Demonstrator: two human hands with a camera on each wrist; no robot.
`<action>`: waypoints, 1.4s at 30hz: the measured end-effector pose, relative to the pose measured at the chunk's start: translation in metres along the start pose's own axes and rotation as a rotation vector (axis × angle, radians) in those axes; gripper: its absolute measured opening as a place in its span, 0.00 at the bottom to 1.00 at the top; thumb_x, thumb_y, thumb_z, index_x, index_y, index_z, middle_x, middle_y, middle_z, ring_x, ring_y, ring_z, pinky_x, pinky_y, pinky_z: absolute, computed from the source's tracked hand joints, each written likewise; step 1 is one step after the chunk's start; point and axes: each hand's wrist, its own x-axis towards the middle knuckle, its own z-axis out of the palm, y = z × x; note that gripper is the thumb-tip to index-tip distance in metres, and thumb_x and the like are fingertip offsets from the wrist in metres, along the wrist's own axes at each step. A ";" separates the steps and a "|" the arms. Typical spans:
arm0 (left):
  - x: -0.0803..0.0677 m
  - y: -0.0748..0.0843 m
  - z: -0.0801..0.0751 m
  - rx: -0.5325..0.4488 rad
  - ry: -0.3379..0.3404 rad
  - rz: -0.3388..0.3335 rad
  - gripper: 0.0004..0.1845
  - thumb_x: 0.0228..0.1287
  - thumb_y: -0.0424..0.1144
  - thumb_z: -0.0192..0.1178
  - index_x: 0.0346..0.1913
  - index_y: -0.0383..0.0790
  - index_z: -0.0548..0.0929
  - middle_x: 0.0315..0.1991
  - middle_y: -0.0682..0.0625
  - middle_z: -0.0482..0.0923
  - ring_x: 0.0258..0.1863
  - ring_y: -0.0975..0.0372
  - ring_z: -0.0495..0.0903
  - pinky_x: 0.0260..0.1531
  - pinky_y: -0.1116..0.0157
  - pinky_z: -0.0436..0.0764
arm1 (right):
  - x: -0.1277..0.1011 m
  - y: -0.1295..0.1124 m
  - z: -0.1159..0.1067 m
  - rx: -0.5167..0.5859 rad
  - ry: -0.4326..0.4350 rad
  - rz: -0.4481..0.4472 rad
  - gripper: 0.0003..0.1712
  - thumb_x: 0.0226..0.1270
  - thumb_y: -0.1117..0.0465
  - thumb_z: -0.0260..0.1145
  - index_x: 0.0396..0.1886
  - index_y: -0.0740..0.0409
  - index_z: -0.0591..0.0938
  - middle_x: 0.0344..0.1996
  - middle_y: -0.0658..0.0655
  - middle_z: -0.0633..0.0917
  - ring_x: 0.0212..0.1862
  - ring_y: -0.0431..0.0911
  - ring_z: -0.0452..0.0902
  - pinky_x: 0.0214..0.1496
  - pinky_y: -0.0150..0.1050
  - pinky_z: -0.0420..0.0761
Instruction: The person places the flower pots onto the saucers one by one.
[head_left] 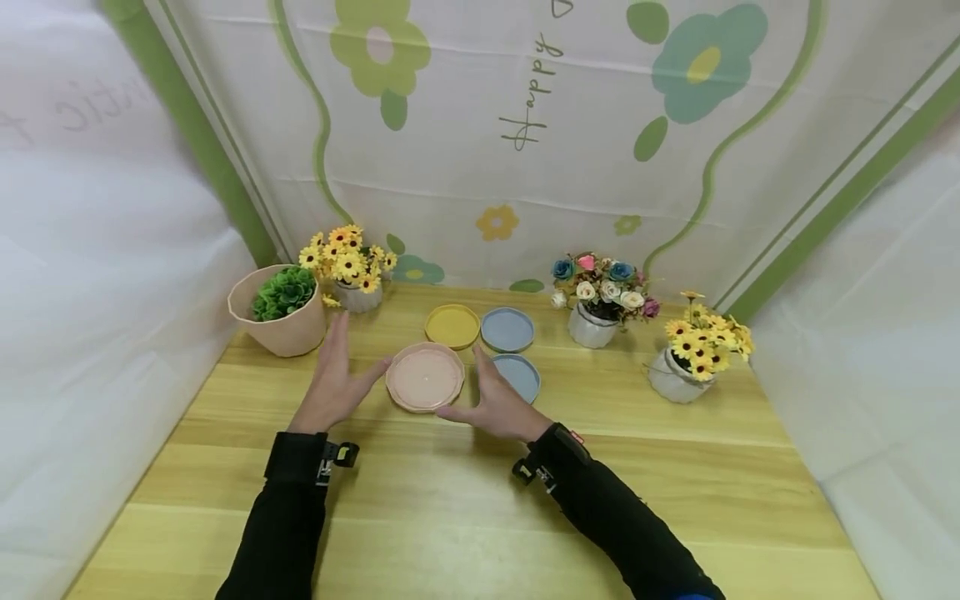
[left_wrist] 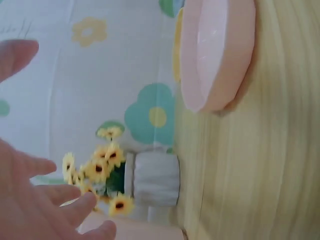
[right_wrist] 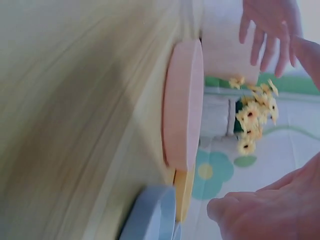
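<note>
We see the pink saucer lying flat on the wooden desk, between the left hand and the right hand. Both hands are spread with straight fingers, each grip loose and holding nothing; the thumbs seem just shy of the rim, though blur in both wrist views leaves that unsure. Behind sit a yellow saucer and two blue saucers, the nearer one partly hidden by the right hand.

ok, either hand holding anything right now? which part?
Nothing held. Left hand and right hand sit open either side of the pink saucer, not gripping its rim.
</note>
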 end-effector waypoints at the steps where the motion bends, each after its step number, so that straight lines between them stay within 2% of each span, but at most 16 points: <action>1: -0.002 -0.003 -0.003 -0.010 0.024 -0.010 0.57 0.76 0.63 0.59 0.86 0.52 0.28 0.88 0.41 0.23 0.87 0.42 0.30 0.82 0.30 0.44 | 0.003 -0.002 0.004 -0.007 -0.010 -0.006 0.78 0.63 0.32 0.75 0.86 0.56 0.29 0.87 0.66 0.37 0.88 0.56 0.36 0.88 0.60 0.54; 5: -0.008 -0.014 -0.012 -0.028 0.125 -0.035 0.60 0.74 0.63 0.62 0.87 0.48 0.30 0.87 0.39 0.22 0.87 0.41 0.28 0.80 0.28 0.46 | 0.011 -0.005 0.018 -0.041 -0.039 -0.010 0.80 0.63 0.36 0.77 0.85 0.60 0.28 0.86 0.68 0.35 0.88 0.58 0.35 0.88 0.60 0.55; 9: -0.012 -0.021 -0.019 -0.019 0.245 -0.052 0.61 0.71 0.60 0.66 0.87 0.47 0.32 0.87 0.40 0.19 0.87 0.41 0.26 0.80 0.28 0.48 | 0.015 -0.006 0.026 -0.088 -0.031 0.030 0.82 0.60 0.37 0.80 0.85 0.64 0.28 0.86 0.70 0.33 0.88 0.59 0.30 0.88 0.58 0.55; 11: -0.011 -0.025 -0.022 -0.023 0.306 -0.061 0.62 0.70 0.59 0.68 0.87 0.49 0.32 0.86 0.41 0.18 0.87 0.42 0.25 0.80 0.28 0.49 | 0.016 -0.006 0.029 -0.118 -0.030 0.065 0.83 0.59 0.37 0.80 0.85 0.64 0.28 0.86 0.69 0.32 0.88 0.57 0.28 0.89 0.56 0.53; 15: -0.006 -0.031 -0.031 -0.056 0.419 -0.092 0.63 0.66 0.57 0.72 0.87 0.57 0.33 0.87 0.45 0.18 0.87 0.48 0.25 0.83 0.32 0.49 | 0.021 -0.004 0.035 -0.176 -0.020 0.115 0.84 0.57 0.35 0.81 0.85 0.64 0.29 0.86 0.68 0.32 0.88 0.58 0.28 0.89 0.56 0.54; 18: 0.002 -0.039 -0.038 -0.049 0.494 -0.092 0.62 0.64 0.53 0.74 0.87 0.60 0.38 0.88 0.45 0.24 0.88 0.48 0.30 0.82 0.32 0.53 | 0.026 -0.002 0.040 -0.212 -0.004 0.125 0.85 0.54 0.35 0.82 0.85 0.66 0.31 0.86 0.69 0.34 0.88 0.59 0.29 0.89 0.57 0.52; 21: 0.015 -0.051 -0.046 0.065 0.557 -0.003 0.57 0.62 0.46 0.77 0.86 0.50 0.51 0.87 0.38 0.40 0.87 0.44 0.41 0.82 0.35 0.56 | 0.031 -0.002 0.043 -0.245 0.012 0.125 0.85 0.53 0.34 0.83 0.86 0.67 0.33 0.86 0.70 0.37 0.88 0.60 0.31 0.89 0.59 0.52; 23: 0.023 -0.060 -0.052 0.183 0.576 0.095 0.49 0.62 0.42 0.78 0.81 0.39 0.62 0.83 0.34 0.53 0.83 0.41 0.52 0.82 0.39 0.58 | 0.033 -0.002 0.045 -0.271 0.017 0.126 0.85 0.53 0.33 0.82 0.86 0.67 0.34 0.86 0.71 0.38 0.88 0.60 0.32 0.89 0.58 0.54; 26: 0.033 -0.072 -0.059 0.344 0.589 0.250 0.37 0.59 0.40 0.80 0.67 0.26 0.76 0.70 0.29 0.69 0.71 0.36 0.66 0.78 0.43 0.62 | 0.037 -0.003 0.047 -0.316 0.019 0.121 0.84 0.53 0.32 0.82 0.86 0.68 0.36 0.86 0.72 0.41 0.88 0.62 0.35 0.88 0.57 0.56; 28: 0.037 -0.079 -0.063 0.406 0.583 0.325 0.29 0.59 0.39 0.80 0.56 0.24 0.81 0.59 0.28 0.75 0.61 0.36 0.71 0.71 0.42 0.67 | 0.039 -0.004 0.049 -0.339 0.017 0.115 0.84 0.53 0.32 0.82 0.85 0.69 0.38 0.85 0.73 0.42 0.88 0.63 0.37 0.88 0.57 0.58; 31: 0.041 -0.087 -0.069 0.456 0.564 0.394 0.20 0.58 0.37 0.80 0.44 0.25 0.83 0.44 0.30 0.77 0.49 0.36 0.73 0.63 0.40 0.70 | 0.043 -0.006 0.051 -0.365 0.015 0.110 0.83 0.53 0.32 0.82 0.85 0.71 0.39 0.85 0.74 0.43 0.87 0.64 0.38 0.87 0.57 0.60; 34: 0.043 -0.091 -0.074 0.495 0.541 0.424 0.16 0.58 0.34 0.79 0.39 0.26 0.83 0.38 0.32 0.78 0.43 0.37 0.74 0.56 0.39 0.74 | 0.047 -0.009 0.051 -0.382 0.015 0.110 0.82 0.54 0.32 0.81 0.85 0.71 0.40 0.85 0.74 0.44 0.87 0.64 0.40 0.87 0.57 0.61; 38: 0.042 -0.093 -0.076 0.540 0.514 0.407 0.13 0.61 0.33 0.76 0.41 0.27 0.84 0.38 0.33 0.78 0.41 0.37 0.74 0.44 0.39 0.73 | 0.052 -0.012 0.051 -0.393 0.033 0.101 0.82 0.53 0.32 0.82 0.85 0.71 0.42 0.85 0.74 0.47 0.86 0.64 0.45 0.86 0.56 0.63; 42: 0.041 -0.095 -0.078 0.535 0.496 0.364 0.12 0.65 0.34 0.74 0.43 0.29 0.82 0.40 0.33 0.77 0.43 0.37 0.73 0.47 0.36 0.72 | 0.056 -0.015 0.051 -0.391 0.046 0.094 0.82 0.52 0.34 0.83 0.85 0.71 0.43 0.84 0.74 0.50 0.85 0.64 0.50 0.85 0.54 0.66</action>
